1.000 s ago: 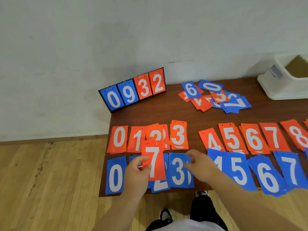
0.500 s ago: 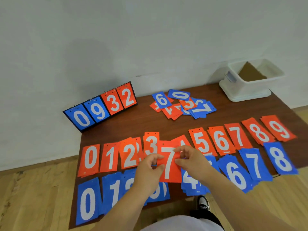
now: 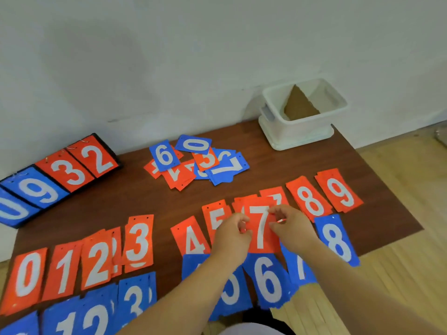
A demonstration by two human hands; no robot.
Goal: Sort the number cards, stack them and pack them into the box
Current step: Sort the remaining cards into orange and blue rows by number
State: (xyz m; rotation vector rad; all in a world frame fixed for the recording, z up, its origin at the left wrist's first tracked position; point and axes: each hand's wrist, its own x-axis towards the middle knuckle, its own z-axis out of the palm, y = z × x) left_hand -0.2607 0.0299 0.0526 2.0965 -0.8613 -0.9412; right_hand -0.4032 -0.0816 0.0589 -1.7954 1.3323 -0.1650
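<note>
Both hands hold an orange 7 card (image 3: 261,228) above the orange row: my left hand (image 3: 233,234) pinches its left edge, my right hand (image 3: 291,226) its right edge. It hovers over the orange 6 pile and just in front of the orange 7 pile (image 3: 275,195). Orange piles 0 to 9 run left to right, among them the orange 4 (image 3: 191,238) and the orange 9 (image 3: 339,191). A blue row lies nearer me, with the blue 6 (image 3: 267,280) and the blue 8 (image 3: 336,239). An unsorted heap of cards (image 3: 196,160) lies behind.
A white plastic box (image 3: 302,128) with brown cardboard inside stands at the table's back right corner. A flip scoreboard (image 3: 63,172) showing 0 9 3 2 leans at the back left. The brown table (image 3: 278,165) ends just right of the 9; wooden floor lies beyond.
The orange 7 card has moved from the left end of the rows to the right, over the 6 and 7 piles. My right hand has joined my left on it.
</note>
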